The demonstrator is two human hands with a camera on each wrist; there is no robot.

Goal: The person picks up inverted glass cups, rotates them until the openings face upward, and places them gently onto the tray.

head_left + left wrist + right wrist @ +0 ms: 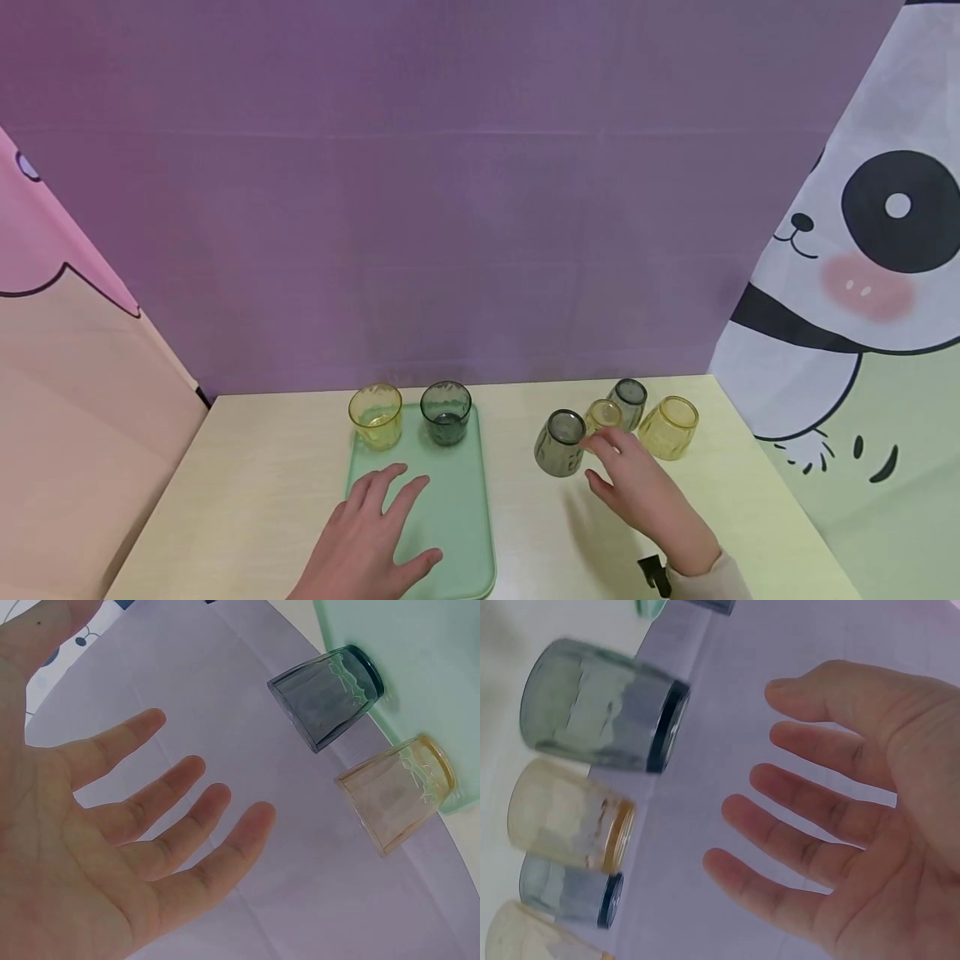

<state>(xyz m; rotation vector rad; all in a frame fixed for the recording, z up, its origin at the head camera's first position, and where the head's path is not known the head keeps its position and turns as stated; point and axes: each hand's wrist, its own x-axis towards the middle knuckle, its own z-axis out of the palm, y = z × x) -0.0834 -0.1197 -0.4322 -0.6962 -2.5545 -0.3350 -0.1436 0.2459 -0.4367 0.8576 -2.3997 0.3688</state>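
Note:
My left hand (367, 533) hovers over the near left part of a pale green tray (457, 508), fingers spread, holding nothing. At the tray's far end a yellow glass cup (377, 425) and a dark green-grey glass cup (446, 421) stand upright. My right hand (648, 492) is nearest the upside-down glass cups on the right, with relaxed fingers and an empty palm in the right wrist view. A grey cup (559, 446) stands just left of its fingertips. Behind them are a partly hidden yellow cup (602, 414), another grey cup (630, 396) and a larger yellow cup (670, 429).
The pale wooden table (247, 500) extends around the tray. A purple cloth (465, 208) hangs along its back edge. A panda-print cloth (862, 250) is on the right, a pink and beige one (67, 400) on the left. A small black clip (655, 573) sits by the right sleeve.

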